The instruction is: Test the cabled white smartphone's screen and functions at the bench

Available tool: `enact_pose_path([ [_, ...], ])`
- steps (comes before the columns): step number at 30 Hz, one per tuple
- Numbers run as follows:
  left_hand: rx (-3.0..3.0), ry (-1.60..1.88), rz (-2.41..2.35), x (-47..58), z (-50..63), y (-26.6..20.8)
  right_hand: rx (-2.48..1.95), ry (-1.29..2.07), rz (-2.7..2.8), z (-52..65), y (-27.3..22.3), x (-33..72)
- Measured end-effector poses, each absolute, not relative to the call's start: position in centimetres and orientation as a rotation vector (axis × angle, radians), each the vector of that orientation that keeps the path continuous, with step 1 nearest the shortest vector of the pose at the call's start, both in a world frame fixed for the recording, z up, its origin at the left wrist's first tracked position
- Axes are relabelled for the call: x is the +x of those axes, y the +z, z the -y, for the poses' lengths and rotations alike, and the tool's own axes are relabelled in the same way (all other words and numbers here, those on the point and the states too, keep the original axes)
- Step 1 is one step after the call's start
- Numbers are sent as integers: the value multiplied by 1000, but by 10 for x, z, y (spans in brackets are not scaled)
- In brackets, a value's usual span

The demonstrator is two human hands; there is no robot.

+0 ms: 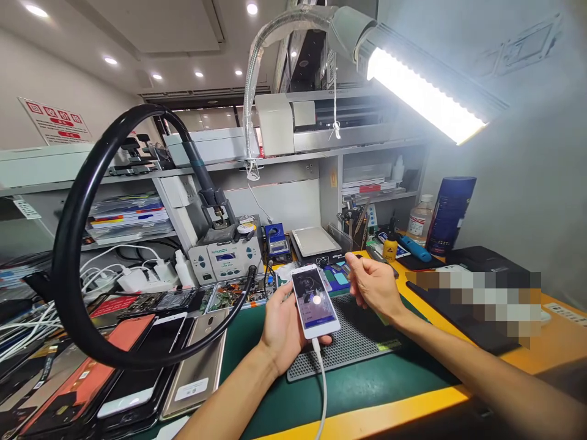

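A white smartphone (pixel 314 305) with a lit screen rests tilted in my left hand (pixel 283 327), whose fingers wrap around its back and edges. Plugged into the phone's lower end is a white charging cable (pixel 322 373) that runs down toward the table's front edge. To the right of the phone, and apart from it, my right hand (pixel 373 286) is raised with its fingers curled together. Something small and dark may be at its fingertips, but I cannot make it out. Beneath both hands lies a grey perforated mat (pixel 358 336) on a green work mat (pixel 367 391).
A black hose (pixel 68 244) loops over several phones and phone parts (pixel 195 366) at the left. Behind stand a hot-air station (pixel 224 260) and a flat plate device (pixel 316 243). Overhead hangs a lit lamp (pixel 422 91). Bottles (pixel 419 217) and a blue canister (pixel 452 214) stand at right.
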State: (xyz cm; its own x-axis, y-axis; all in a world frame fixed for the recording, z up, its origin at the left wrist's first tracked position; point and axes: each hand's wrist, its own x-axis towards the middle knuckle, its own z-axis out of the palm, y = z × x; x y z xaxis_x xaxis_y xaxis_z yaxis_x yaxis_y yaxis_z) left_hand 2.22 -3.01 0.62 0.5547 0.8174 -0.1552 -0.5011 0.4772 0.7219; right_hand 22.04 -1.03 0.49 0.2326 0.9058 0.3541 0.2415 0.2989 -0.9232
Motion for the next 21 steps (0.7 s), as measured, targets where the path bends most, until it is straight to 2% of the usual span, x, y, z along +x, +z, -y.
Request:
enact_pose_path([
  [2,682,848,-535,22,30,5,-1188,541,1500,22,2,211],
  [6,653,869,-522,22,30,4,-834,116,2236,51,-4,193],
  [9,628,886,-514,23,30,5,-634,11,2480,67,-11,187],
  [12,627,870,-503,23,31,6,-627,17,2430,67,-17,195],
  [17,665,850,-509,22,30,5,-795,-157,1997,43,-2,231],
  [21,697,854,-525,21,30,4,-865,-154,2131,40,20,240],
])
